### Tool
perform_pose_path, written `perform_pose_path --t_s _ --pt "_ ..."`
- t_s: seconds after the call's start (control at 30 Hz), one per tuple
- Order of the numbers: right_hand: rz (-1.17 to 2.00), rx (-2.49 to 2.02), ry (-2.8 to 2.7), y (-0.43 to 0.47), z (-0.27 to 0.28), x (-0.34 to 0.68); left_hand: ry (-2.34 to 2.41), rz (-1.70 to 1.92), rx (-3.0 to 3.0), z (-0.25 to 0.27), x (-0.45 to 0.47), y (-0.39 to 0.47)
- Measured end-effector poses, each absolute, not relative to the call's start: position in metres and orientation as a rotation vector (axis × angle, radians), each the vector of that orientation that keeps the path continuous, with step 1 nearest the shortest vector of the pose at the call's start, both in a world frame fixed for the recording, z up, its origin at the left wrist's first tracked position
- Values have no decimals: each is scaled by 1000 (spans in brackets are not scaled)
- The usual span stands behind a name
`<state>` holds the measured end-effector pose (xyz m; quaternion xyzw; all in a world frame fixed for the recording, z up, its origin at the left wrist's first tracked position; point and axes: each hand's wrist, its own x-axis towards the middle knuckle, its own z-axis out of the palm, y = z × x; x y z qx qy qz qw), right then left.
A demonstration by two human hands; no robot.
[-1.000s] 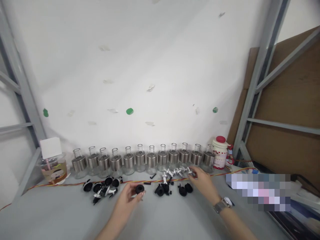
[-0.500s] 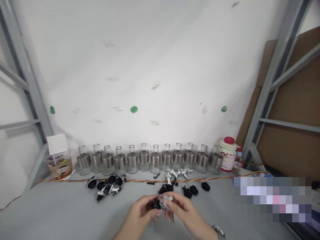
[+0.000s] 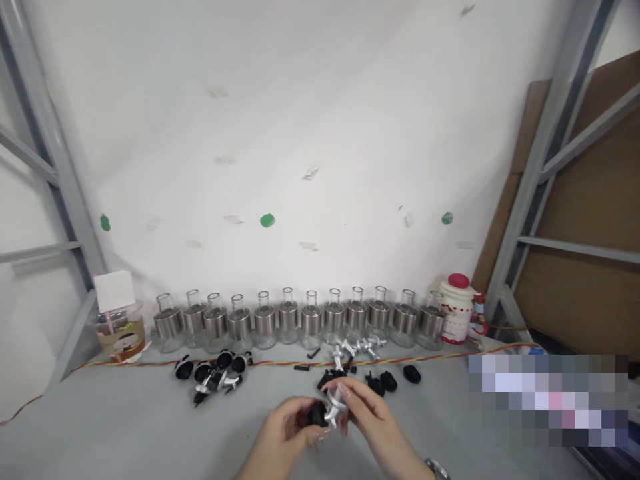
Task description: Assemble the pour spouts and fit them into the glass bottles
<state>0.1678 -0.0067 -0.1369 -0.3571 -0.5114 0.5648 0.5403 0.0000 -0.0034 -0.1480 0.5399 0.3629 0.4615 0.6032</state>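
Observation:
My left hand point(image 3: 285, 430) is closed around a rounded black cap point(image 3: 317, 414), partly covered by my fingers. Between the thumb and fingers of my right hand point(image 3: 367, 417) is a silver spout piece point(image 3: 335, 408) with a round flange and a short arm. The two parts are close together at the front of the table; I cannot tell if they touch. Just beyond my fingers lie more black caps point(image 3: 387, 381) and loose silver spout pieces point(image 3: 369, 347). Further left is a pile of black-and-silver pourer tops point(image 3: 217, 379).
Several glass bottles with metal sleeves point(image 3: 311, 319) stand in a row along the wall. A drink cup point(image 3: 120, 333) is at the left, a cream-and-red flask point(image 3: 456, 313) at the right. A twisted red-yellow wire point(image 3: 280, 363) crosses the grey table point(image 3: 150, 427).
The silver spout piece has turned in my right hand, so its arm now points down toward the black cap. My left hand has shifted slightly right with the cap.

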Motion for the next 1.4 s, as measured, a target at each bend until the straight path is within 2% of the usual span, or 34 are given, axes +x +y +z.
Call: perform_pose_path --t_s 0.17,0.3,0.5,0.73,1.0,1.2,1.4 --pt "1671 -768 -770 -7 -128 172 907 1168 1319 -150 -7 1" --pt "1826 -944 -858 -14 -127 167 914 1160 1369 -152 -9 3" --pt "1638 -1170 -1022 -15 -139 151 831 1016 1546 -160 -5 -2" --pt "1572 -1163 -1039 -9 -158 147 871 897 1926 -145 -3 -15" --pt "1585 -989 -1230 -16 -153 150 965 1046 2125 -158 -1 -18" --pt "1287 -1049 -1820 -28 -115 177 1167 1213 1906 -144 -12 -14" --pt "961 -1124 -1964 -29 -121 166 1072 1206 2034 -140 -11 -16"
